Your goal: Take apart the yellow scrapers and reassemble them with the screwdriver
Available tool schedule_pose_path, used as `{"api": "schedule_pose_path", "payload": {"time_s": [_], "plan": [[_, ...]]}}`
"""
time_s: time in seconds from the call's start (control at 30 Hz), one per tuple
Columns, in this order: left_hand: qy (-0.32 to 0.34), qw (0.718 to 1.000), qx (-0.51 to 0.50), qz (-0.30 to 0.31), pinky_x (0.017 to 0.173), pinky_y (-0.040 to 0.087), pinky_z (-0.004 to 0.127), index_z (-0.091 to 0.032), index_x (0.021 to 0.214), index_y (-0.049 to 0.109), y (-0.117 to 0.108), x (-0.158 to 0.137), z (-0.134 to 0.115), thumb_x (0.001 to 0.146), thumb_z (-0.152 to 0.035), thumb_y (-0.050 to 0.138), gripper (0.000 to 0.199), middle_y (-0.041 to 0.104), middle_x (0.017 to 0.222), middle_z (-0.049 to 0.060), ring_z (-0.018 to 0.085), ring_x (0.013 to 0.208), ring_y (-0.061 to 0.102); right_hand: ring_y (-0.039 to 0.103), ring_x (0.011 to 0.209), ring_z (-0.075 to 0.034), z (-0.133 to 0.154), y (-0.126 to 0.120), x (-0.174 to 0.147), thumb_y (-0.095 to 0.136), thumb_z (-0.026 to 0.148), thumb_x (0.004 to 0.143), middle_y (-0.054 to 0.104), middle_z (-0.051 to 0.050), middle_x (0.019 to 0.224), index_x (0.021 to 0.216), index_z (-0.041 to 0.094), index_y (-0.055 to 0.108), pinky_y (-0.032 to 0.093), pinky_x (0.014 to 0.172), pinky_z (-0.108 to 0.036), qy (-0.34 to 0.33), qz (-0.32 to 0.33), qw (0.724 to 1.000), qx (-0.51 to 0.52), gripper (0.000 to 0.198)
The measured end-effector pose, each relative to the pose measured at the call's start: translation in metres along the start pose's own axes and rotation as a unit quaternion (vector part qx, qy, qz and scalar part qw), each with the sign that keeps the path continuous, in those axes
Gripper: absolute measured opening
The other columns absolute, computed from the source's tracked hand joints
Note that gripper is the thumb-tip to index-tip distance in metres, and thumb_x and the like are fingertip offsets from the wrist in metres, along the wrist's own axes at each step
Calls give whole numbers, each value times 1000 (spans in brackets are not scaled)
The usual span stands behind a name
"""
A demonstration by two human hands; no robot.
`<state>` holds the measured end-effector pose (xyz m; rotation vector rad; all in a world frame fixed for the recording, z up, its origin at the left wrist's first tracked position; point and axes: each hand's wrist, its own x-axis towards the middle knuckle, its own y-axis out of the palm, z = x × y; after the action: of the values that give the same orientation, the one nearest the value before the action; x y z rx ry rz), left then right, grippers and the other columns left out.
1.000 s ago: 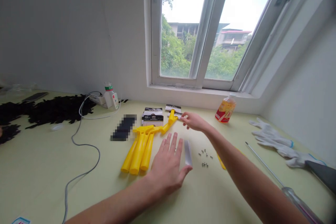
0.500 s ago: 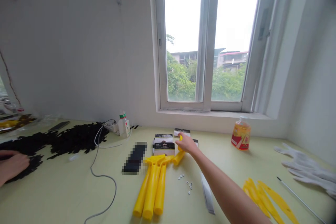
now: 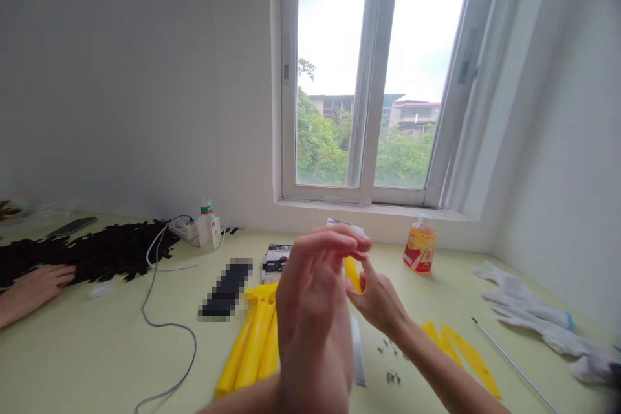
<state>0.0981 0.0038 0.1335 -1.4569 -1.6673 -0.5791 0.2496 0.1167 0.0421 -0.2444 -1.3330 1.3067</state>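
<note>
My left hand [image 3: 317, 310] is raised close to the camera, its fingers bent over toward the right and pressed together. Whatever lies inside them is hidden. Just beyond its fingertips, my right hand [image 3: 381, 297] grips a yellow plastic handle [image 3: 352, 275], mostly covered by my left hand. Several similar yellow handles [image 3: 250, 343] lie side by side on the table, partly behind my left wrist. Small metal screws [image 3: 392, 377] are scattered near my right forearm. Flat yellow plastic pieces [image 3: 468, 356] lie to the right of that forearm.
Printed boxes [image 3: 277, 259] stand behind my left hand, with a blurred-out dark object [image 3: 226, 291] to their left. A juice bottle [image 3: 420, 246], white gloves [image 3: 533, 310] and a metal rod [image 3: 512, 362] lie rightward. Leftward are a cable [image 3: 167, 325], black pieces [image 3: 111, 246] and another person's hand [image 3: 41, 288].
My left hand has come into view at the centre. My right hand has drawn back from the boxes, still holding a yellow handle. The view has shifted right; the other person's hand has moved.
</note>
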Motion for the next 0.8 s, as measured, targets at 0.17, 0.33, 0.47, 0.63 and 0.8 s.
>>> {"api": "schedule_pose_path", "payload": {"time_s": [0.17,0.33,0.47,0.63,0.8], "plan": [[-303,924,-199,-122,82,48,33,-21,123,51,13,19,52,86,-37,56,41,56,119,11,24,112,55,51,43,-16,21,-22,-16,47,21,82,57,6,57,126,20,43,29,47,-25,-59,-77,994,-50,44],[-393,847,-355,38,73,47,29,-20,119,52,27,-3,72,87,-51,58,45,63,99,7,20,90,63,59,56,-17,37,-23,-23,53,21,86,66,-2,73,113,20,45,41,56,-28,-187,-124,974,-19,28],[-302,879,-369,8,77,45,29,-20,109,53,28,-9,79,88,-44,62,33,61,89,2,15,81,60,54,56,-14,31,-32,-22,57,32,89,59,2,70,105,23,42,44,56,-27,-180,-107,975,80,24],[-251,879,-404,42,82,44,32,-22,109,52,25,-12,81,92,-43,57,27,56,90,2,14,79,54,60,74,-15,21,-71,-13,47,31,97,59,-2,84,106,25,45,49,67,-30,-49,-192,942,272,11],[-186,903,-377,87,85,41,34,-22,116,49,32,-28,72,97,-43,49,29,54,95,5,16,85,50,57,75,-15,32,-110,-17,55,28,93,56,-1,86,109,26,54,49,67,-30,-73,-242,915,313,16]]}}
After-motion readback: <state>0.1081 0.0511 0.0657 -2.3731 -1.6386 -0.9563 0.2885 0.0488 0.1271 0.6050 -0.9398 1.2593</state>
